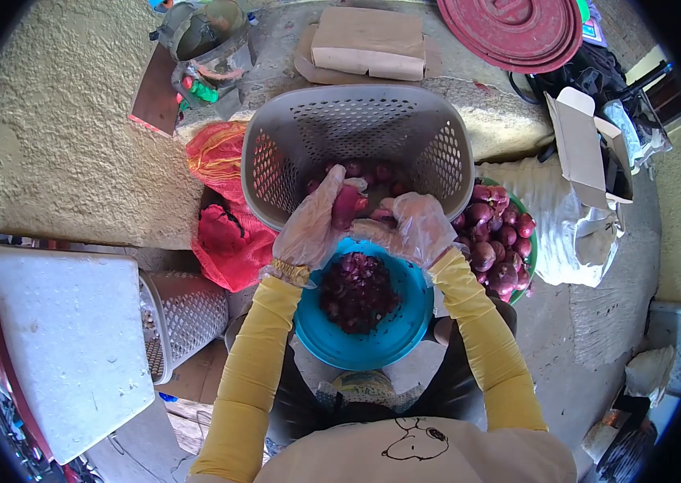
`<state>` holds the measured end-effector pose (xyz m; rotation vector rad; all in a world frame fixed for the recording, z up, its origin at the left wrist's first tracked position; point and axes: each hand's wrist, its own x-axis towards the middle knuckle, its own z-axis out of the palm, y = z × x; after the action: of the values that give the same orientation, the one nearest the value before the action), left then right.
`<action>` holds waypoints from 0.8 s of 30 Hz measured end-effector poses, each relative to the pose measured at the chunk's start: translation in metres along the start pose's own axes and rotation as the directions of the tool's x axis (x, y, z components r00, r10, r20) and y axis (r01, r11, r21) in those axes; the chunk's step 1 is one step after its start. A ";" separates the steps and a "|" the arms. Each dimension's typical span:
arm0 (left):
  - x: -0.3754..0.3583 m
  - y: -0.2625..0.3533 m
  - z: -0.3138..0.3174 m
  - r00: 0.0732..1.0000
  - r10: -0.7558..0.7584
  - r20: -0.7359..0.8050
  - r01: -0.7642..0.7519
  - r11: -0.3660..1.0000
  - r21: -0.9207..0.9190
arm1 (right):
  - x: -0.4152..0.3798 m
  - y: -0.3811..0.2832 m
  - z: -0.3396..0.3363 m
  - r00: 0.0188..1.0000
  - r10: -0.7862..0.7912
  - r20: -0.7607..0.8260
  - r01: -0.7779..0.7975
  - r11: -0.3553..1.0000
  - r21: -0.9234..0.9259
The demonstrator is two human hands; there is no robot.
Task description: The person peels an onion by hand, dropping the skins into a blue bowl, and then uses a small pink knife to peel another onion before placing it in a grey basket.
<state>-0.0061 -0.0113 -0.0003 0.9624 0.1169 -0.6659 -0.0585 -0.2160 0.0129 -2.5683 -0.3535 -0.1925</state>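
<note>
My left hand [314, 221], in a clear plastic glove, is closed around a red onion [344, 208] at the near rim of a grey-brown perforated basket [356, 125]. Beside it, my gloved right hand [417, 228] has its fingers curled inward; what they grip is hard to make out. Several red onions [383, 172] lie at the bottom of the basket. Below both hands sits a blue basin [324, 350], with dark red onion scraps [360, 294] heaped in it. To the right, a green-rimmed container [532, 249] is piled with whole red onions [504, 233].
A red mesh sack [232, 249] lies left of the basket. Farther left are a white board [71, 338] and another perforated basket [191, 310]. A white sack [565, 241] and an opened cardboard box [582, 157] are at right. A flat carton [368, 42] and a red lid [513, 32] lie behind.
</note>
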 end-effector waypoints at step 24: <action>0.005 -0.014 -0.007 0.999 0.026 0.035 -0.026 1.000 0.011 | 0.000 0.009 0.011 0.992 0.111 0.057 -0.117 0.987 0.114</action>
<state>-0.0085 -0.0140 -0.0160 0.9616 0.0698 -0.6595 -0.0558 -0.2176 -0.0006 -2.4717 -0.2286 -0.0630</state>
